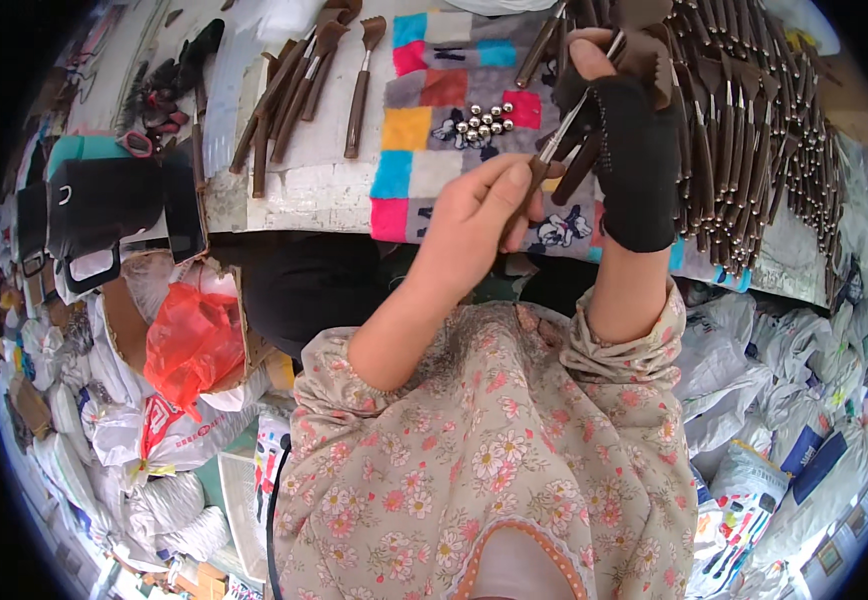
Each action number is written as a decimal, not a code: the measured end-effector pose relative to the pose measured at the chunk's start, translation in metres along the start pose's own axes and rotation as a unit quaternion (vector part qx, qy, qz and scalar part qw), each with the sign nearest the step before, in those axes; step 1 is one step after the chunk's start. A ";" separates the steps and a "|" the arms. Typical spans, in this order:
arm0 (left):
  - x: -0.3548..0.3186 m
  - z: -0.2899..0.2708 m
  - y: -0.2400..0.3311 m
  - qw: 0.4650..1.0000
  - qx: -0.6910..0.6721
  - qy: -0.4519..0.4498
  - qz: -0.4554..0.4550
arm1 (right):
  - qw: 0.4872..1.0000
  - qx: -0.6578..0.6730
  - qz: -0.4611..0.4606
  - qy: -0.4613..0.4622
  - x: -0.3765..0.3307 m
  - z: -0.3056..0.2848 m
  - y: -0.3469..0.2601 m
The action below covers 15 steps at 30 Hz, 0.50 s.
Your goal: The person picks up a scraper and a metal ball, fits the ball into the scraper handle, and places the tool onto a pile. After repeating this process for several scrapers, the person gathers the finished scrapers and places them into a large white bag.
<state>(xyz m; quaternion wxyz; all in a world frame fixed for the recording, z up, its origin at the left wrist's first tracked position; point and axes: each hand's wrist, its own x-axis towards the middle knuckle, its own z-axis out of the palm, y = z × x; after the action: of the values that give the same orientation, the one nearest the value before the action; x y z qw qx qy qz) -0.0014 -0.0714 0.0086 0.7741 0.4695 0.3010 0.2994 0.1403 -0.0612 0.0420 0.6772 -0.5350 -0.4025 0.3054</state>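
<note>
Red bag (192,340) below worktop's (304,185) left edge. Left hand (474,215) pinches fork handle (539,180); gloved right hand (629,150) grips forks (579,165), tips hidden.

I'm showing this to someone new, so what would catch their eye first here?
Probably the two hands at top centre: the bare left hand and the black-gloved right hand hold a brown-handled tool over a bright patchwork cloth with small steel balls. A big heap of similar tools fills the upper right.
</note>
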 end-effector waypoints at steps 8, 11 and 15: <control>0.005 0.001 -0.002 0.999 0.002 0.028 0.015 | 0.997 -0.061 -0.040 0.025 -0.024 0.003 0.003; -0.007 -0.002 -0.015 0.998 0.004 0.058 -0.025 | 0.992 0.044 0.039 0.114 -0.009 -0.009 -0.019; -0.018 -0.019 -0.020 0.923 0.339 0.126 0.134 | 0.997 -0.015 0.033 0.068 -0.010 0.002 -0.032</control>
<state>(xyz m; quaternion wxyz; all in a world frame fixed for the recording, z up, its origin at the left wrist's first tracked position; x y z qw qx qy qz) -0.0235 -0.0814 -0.0134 0.4771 0.6979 0.4140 0.3375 0.1330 -0.0756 0.0708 0.6842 -0.5780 -0.3421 0.2840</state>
